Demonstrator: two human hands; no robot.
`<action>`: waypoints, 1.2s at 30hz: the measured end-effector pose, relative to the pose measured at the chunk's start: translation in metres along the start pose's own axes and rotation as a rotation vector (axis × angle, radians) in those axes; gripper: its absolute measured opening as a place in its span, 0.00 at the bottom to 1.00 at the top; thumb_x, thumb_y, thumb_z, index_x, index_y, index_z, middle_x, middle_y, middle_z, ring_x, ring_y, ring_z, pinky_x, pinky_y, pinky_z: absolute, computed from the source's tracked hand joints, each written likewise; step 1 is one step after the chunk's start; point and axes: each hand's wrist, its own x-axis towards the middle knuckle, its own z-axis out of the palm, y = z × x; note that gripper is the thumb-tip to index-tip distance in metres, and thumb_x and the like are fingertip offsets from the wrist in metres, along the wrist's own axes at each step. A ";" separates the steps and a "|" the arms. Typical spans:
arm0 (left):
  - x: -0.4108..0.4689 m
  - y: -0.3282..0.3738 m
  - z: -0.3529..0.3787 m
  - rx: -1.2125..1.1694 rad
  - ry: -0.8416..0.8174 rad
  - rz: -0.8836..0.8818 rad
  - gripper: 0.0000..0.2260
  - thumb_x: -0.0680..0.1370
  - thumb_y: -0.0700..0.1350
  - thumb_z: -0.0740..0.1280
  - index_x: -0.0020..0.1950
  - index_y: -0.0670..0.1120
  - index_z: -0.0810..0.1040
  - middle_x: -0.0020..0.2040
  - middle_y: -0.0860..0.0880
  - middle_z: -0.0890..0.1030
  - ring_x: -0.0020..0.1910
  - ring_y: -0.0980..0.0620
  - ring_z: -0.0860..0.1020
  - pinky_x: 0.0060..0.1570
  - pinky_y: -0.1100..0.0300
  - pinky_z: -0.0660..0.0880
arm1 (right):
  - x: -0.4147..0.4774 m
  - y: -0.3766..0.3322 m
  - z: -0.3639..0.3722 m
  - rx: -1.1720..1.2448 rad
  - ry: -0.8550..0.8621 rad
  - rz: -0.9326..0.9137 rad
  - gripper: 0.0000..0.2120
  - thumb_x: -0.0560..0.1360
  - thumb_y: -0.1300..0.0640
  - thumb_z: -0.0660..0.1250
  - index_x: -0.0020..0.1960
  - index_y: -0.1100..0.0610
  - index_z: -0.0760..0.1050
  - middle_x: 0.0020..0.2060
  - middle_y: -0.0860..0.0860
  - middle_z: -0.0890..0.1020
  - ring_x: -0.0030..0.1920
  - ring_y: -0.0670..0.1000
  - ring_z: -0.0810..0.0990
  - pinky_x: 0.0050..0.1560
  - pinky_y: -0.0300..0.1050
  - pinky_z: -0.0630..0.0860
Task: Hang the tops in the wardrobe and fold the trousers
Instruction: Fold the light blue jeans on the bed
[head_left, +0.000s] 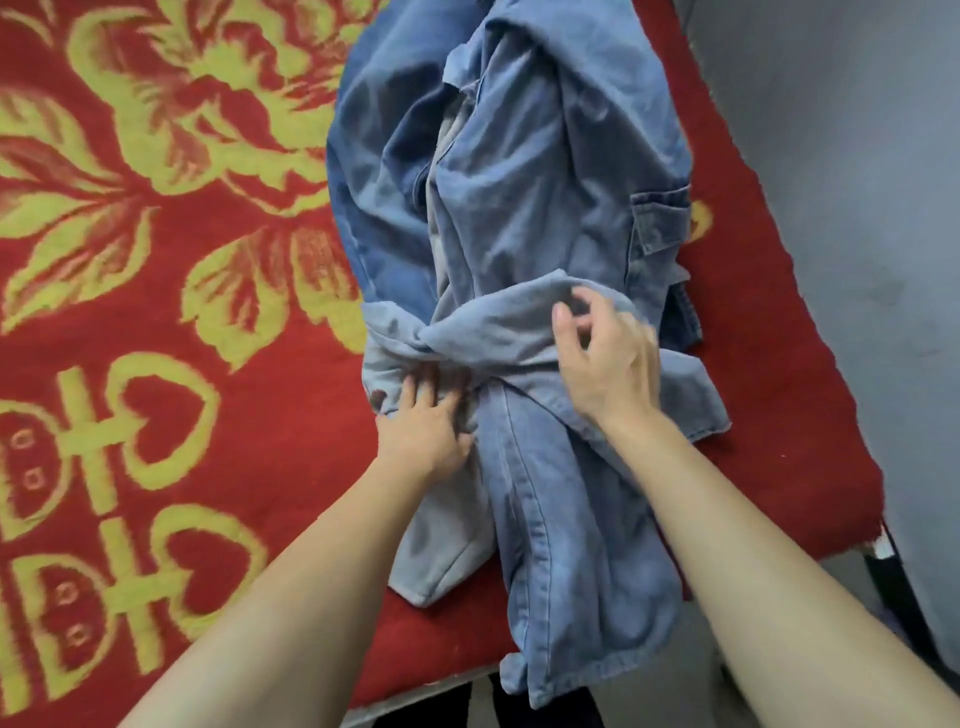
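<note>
Left hand (426, 431) presses flat, grip spread apart, on the denim garment (519, 208). Right hand (608, 358) hovers above, fingers loosely apart. No readable labels on it or the red blanket (156, 260).

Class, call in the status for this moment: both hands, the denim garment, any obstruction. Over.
Left hand flat, pressing the denim garment. Right hand open, fingers curled over the twisted fold. Garment crumpled on red blanket, unfolded. Nothing in the way.
</note>
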 end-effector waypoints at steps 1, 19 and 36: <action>0.008 0.000 0.005 0.024 0.032 0.000 0.35 0.76 0.61 0.57 0.79 0.60 0.45 0.81 0.49 0.45 0.79 0.48 0.41 0.73 0.36 0.51 | 0.022 -0.008 -0.003 0.011 0.184 -0.025 0.26 0.79 0.40 0.59 0.70 0.55 0.73 0.56 0.52 0.81 0.60 0.56 0.77 0.64 0.53 0.67; 0.032 -0.018 0.021 -0.159 0.092 0.110 0.35 0.74 0.59 0.64 0.79 0.58 0.54 0.80 0.53 0.49 0.78 0.51 0.42 0.74 0.38 0.49 | 0.041 0.012 0.010 0.260 0.110 0.099 0.21 0.72 0.61 0.69 0.65 0.58 0.77 0.47 0.45 0.80 0.49 0.44 0.78 0.46 0.25 0.66; -0.103 0.066 -0.063 -1.206 0.264 -0.086 0.47 0.62 0.78 0.65 0.74 0.51 0.64 0.69 0.51 0.70 0.66 0.53 0.71 0.68 0.52 0.68 | -0.167 0.011 -0.007 -0.182 -0.213 -0.143 0.11 0.70 0.57 0.62 0.46 0.49 0.82 0.35 0.50 0.82 0.43 0.59 0.82 0.51 0.55 0.73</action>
